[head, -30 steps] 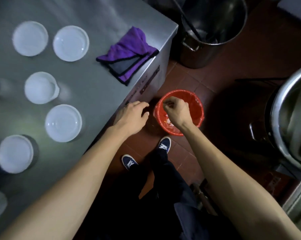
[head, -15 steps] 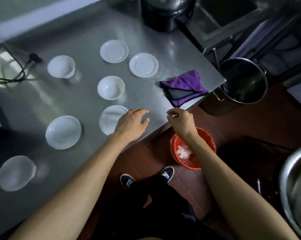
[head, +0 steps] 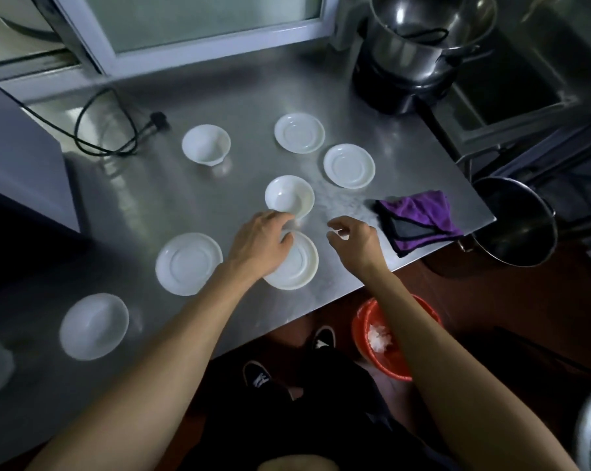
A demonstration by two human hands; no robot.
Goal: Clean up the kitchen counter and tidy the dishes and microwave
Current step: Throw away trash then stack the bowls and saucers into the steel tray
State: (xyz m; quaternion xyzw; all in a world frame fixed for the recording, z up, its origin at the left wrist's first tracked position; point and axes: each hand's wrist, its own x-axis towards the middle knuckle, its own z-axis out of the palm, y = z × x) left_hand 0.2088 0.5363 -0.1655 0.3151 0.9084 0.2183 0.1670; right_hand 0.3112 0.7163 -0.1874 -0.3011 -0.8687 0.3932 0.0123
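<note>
Several white saucers and bowls lie spread over the steel counter [head: 185, 198]. My left hand [head: 258, 244] hovers over a saucer [head: 299, 263] near the front edge, its fingertips reaching the rim of a small white bowl [head: 289, 196]; fingers are spread and hold nothing. My right hand [head: 353, 237] hangs just right of that saucer, fingers curled loosely and apart, nothing in them. A purple cloth [head: 419, 220] lies at the counter's right corner. Other dishes: saucers [head: 188, 263], [head: 299, 132], [head: 349, 165], bowls [head: 206, 144], [head: 94, 326].
A red bin [head: 389, 355] with white scraps stands on the floor below the counter edge. A black cable [head: 117, 130] coils at the back left beside the microwave [head: 18, 158]. Steel pots stand at the back right [head: 423, 39] and on the floor [head: 515, 222].
My right hand rose from the red bin and came over the counter. My left hand moved from the counter edge inward over the saucer. The view swung up from the floor to the counter.
</note>
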